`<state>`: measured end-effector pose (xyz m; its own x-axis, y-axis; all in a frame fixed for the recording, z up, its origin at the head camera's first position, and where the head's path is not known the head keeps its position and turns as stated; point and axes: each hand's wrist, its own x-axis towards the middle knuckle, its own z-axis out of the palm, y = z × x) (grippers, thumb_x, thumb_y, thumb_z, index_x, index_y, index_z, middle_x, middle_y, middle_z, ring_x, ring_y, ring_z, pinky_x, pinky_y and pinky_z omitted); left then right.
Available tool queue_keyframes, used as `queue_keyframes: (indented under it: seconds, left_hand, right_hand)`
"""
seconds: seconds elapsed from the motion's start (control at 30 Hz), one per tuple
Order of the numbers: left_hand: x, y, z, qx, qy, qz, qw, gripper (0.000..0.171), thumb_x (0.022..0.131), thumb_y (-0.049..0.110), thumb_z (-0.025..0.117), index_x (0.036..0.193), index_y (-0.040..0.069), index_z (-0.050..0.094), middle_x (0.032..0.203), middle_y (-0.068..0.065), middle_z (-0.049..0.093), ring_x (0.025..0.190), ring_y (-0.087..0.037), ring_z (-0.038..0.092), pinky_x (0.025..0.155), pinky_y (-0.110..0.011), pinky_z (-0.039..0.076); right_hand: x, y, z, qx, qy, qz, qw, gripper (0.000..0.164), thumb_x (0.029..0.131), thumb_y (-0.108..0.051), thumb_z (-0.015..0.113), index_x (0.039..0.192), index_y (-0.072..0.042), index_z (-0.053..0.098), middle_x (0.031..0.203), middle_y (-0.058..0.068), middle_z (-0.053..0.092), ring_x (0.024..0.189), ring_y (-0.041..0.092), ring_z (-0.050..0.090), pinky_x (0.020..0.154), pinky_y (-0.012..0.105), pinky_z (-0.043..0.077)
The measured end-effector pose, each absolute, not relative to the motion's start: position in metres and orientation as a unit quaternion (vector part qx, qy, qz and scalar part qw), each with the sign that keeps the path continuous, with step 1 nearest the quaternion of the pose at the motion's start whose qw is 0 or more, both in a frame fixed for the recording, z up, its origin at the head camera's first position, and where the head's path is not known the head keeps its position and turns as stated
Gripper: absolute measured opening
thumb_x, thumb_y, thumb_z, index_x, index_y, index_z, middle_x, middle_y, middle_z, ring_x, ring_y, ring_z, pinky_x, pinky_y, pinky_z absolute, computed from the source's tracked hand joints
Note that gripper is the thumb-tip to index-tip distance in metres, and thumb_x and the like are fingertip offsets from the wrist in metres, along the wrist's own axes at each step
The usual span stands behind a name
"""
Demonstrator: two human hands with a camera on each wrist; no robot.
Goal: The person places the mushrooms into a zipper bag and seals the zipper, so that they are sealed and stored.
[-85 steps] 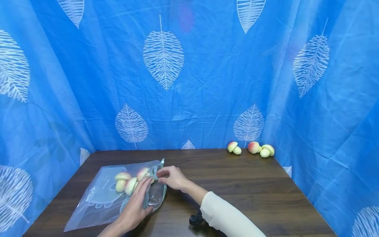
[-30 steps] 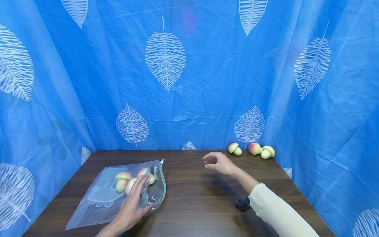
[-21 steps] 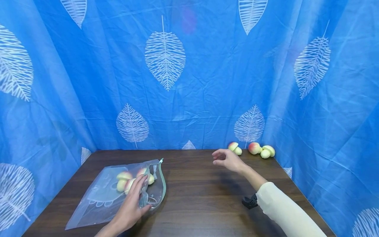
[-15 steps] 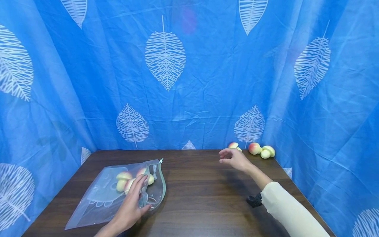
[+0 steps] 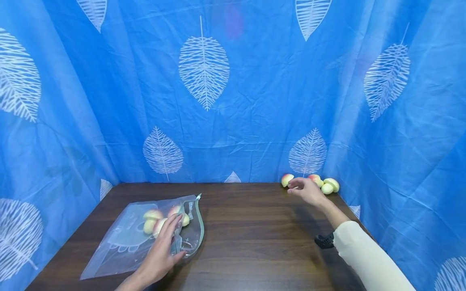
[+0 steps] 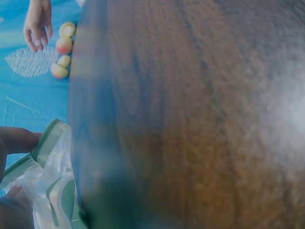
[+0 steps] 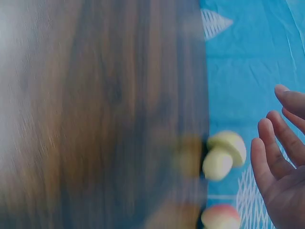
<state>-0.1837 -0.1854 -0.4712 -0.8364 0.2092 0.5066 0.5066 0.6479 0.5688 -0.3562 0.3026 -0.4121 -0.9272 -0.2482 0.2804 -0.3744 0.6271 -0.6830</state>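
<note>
My left hand (image 5: pixel 162 252) holds the mouth of a clear zip bag (image 5: pixel 116 258) lying on the table's left side. In the left wrist view, a finger and the thumb sit on either side of its green-edged rim (image 6: pixel 50 138). Several toy mushrooms (image 5: pixel 149 226) with yellow-red caps are inside, partly behind that hand. At the back right, my right hand (image 5: pixel 307 190) hovers with fingers loosely bent and nothing in them. Beside it lie a mushroom (image 5: pixel 286 179), partly hidden by the fingertips, another red-capped mushroom (image 5: pixel 314 178) and a yellow one (image 5: pixel 330 185).
The dark wooden table (image 5: pixel 247 238) runs back to a blue curtain (image 5: pixel 247 121) with white leaf prints, which also hangs at both sides. A black strap-like device (image 5: pixel 324 241) sits under the right wrist, by the cream sleeve (image 5: pixel 367 254).
My right hand has left the bag's mouth and travelled right and back to the loose mushrooms. My left hand has stayed at the bag, which has hardly shifted.
</note>
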Motion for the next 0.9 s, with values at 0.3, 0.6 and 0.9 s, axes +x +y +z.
queue_keyframes:
  seconds: [0.3, 0.6, 0.9]
  left_hand:
    - [-0.184, -0.186, -0.47, -0.205, -0.891, -0.347, 0.209, 0.109, 0.061, -0.013, 0.09, 0.155, -0.002, 0.037, 0.157, -0.025, 0.034, 0.137, -0.046, 0.043, 0.093, -0.047, 0.057]
    - [-0.185, -0.186, -0.474, -0.212, -0.891, -0.336, 0.219, 0.109, 0.059, -0.014, 0.092, 0.154, -0.004, 0.039, 0.155, -0.025, 0.037, 0.135, -0.046, 0.044, 0.091, -0.046, 0.059]
    - [-0.187, -0.185, -0.473, -0.207, -0.893, -0.34, 0.21, 0.109, 0.06, -0.013, 0.092, 0.154, -0.001, 0.04, 0.156, -0.022, 0.037, 0.135, -0.045, 0.046, 0.092, -0.047, 0.058]
  right_hand:
    - [-0.365, 0.352, -0.404, 0.076, -0.917, 0.382, 0.088, 0.046, 0.101, -0.021, 0.07, 0.136, 0.007, 0.06, 0.127, 0.028, 0.065, 0.117, 0.045, 0.062, 0.091, 0.05, 0.056]
    - [-0.376, 0.389, -0.424, 0.019, -0.926, 0.36, 0.11, 0.051, 0.1, -0.017, 0.067, 0.14, 0.011, 0.052, 0.14, 0.036, 0.051, 0.127, 0.054, 0.049, 0.098, 0.061, 0.05]
    - [-0.391, 0.406, -0.44, -0.022, -0.909, 0.387, 0.154, 0.054, 0.097, -0.008, 0.065, 0.144, 0.011, 0.048, 0.142, 0.041, 0.044, 0.13, 0.057, 0.041, 0.102, 0.064, 0.043]
